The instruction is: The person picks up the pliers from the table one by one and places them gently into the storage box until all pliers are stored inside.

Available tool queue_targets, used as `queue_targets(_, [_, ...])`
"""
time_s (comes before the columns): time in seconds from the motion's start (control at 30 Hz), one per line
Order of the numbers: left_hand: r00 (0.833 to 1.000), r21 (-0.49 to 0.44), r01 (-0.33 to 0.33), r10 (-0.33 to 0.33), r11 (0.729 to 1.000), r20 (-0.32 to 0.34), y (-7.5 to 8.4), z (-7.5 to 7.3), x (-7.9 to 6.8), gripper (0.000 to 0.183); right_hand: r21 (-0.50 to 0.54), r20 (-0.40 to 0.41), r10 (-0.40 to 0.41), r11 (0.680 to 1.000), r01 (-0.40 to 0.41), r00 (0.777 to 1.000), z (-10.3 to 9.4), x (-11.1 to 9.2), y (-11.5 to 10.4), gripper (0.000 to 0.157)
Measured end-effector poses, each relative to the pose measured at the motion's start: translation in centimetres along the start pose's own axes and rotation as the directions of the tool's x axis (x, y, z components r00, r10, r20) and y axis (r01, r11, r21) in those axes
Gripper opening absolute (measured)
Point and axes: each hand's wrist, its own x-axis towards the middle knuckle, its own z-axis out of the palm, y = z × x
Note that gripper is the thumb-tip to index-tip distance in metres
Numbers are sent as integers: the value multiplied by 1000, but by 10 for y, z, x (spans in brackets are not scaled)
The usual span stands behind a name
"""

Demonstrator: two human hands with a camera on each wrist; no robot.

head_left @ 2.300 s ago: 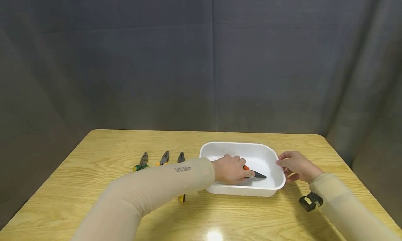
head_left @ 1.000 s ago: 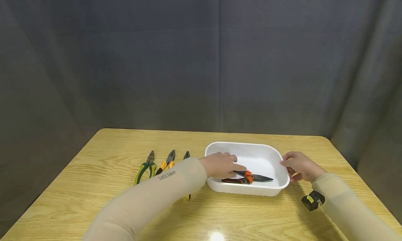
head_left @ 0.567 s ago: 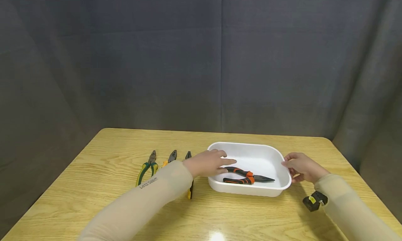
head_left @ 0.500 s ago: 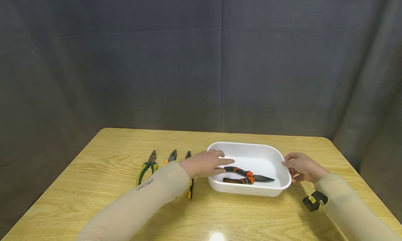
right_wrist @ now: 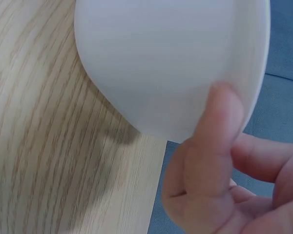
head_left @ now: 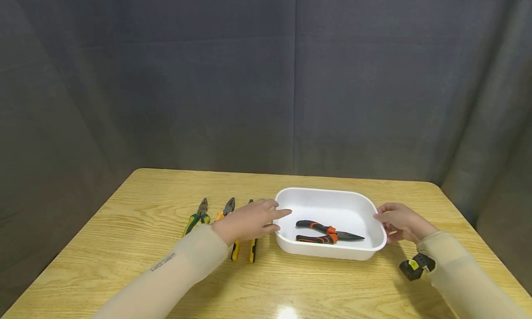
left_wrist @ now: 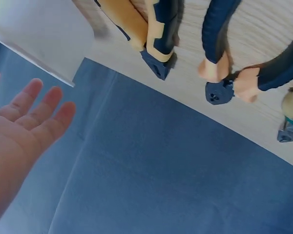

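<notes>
Needle-nose pliers [head_left: 331, 234] with black and orange handles lie inside a white plastic tray [head_left: 324, 250], tips pointing right. My left hand [head_left: 248, 219] is over the tray's left end with its fingers spread and nothing in them; the left wrist view shows the palm and fingertips [left_wrist: 51, 100] close to the tray's edge. At the tray's right end, my right hand [head_left: 401, 222] pinches the rim between thumb and fingers. In the right wrist view, a fingertip [right_wrist: 227, 105] presses on the outer wall [right_wrist: 156, 63].
Left of the tray, green-and-yellow pliers [head_left: 202, 208], orange-and-black pliers [head_left: 229, 205] and yellow-and-black pliers [head_left: 253, 252] lie in a row on the wooden table [head_left: 332, 286], partly hidden by my left arm. A dark curtain [head_left: 208, 79] hangs behind the table.
My left hand has let go of the needle-nose pliers in the tray and moved left, out toward the tray's left rim. My right hand stays on the right rim.
</notes>
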Motion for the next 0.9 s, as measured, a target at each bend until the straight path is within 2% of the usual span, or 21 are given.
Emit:
queue_targets(0.2, [995,7,-34,34,999,-94,-6,3,-13,49,-1,-2,6,1000,-6,1000,1,0,0,25])
queue_targets(0.4, [992,-6,-5,5,1000,-125,-10,1,-28,49,8,-5,1,1000,-1,1000,1,1,2,25])
queue_targets(0.6, [988,-1,-13,13,1000,-152,-16,2,-40,50,21,-2,-4,1000,4,1000,0,1,3,23])
queue_targets(0.73, [984,-19,6,-9,1000,-178,-22,6,-50,50,20,1,-7,1000,7,1000,0,1,3,22])
queue_targets(0.9, [975,-65,58,-71,996,-209,-29,11,-64,53,11,2,-15,1000,15,1000,1,0,0,22])
